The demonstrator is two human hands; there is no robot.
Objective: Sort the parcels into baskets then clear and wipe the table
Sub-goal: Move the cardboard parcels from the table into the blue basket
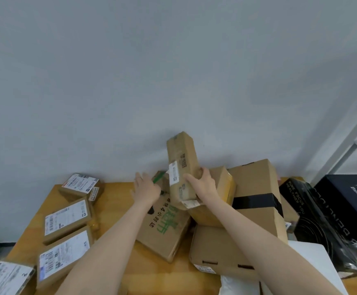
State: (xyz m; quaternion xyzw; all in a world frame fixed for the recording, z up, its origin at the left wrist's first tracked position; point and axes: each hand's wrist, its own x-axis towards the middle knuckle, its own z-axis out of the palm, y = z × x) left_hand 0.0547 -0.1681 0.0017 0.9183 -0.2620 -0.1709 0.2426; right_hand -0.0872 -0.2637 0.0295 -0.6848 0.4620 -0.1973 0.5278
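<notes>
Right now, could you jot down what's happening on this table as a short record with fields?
Surface: wooden table
Held: right hand grips a long cardboard parcel, tilted up above the pile
Free: left hand open, fingers straight, over the green-printed box
Table's left: row of flat labelled parcels
Table's right: black boxes, beside a brown box with black tape
Baskets: none in view

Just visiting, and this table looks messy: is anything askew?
Yes. The carton pile at centre and right is heaped at angles: the green-printed box lies skewed, and the black-taped box sits tilted on top. The right hand grips a long box lifted on end. The labelled parcels at left lie flat in a row.
</notes>
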